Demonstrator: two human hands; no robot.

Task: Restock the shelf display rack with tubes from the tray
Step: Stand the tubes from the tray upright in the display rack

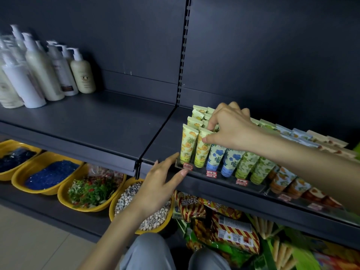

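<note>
Right hand [231, 127] pinches the top of a yellow, orange-fruit-print tube [202, 152], standing cap-down in the clear rack's [226, 178] front row. Left hand [161, 182] lies loose, fingers straight against the rack corner.

Dim, cool light; dark upper shelving, wide-angle bending at edges, soft blur at right.

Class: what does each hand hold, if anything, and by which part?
Right hand pinches a yellow tube by its top end; left hand holds nothing, touching the rack.
</note>
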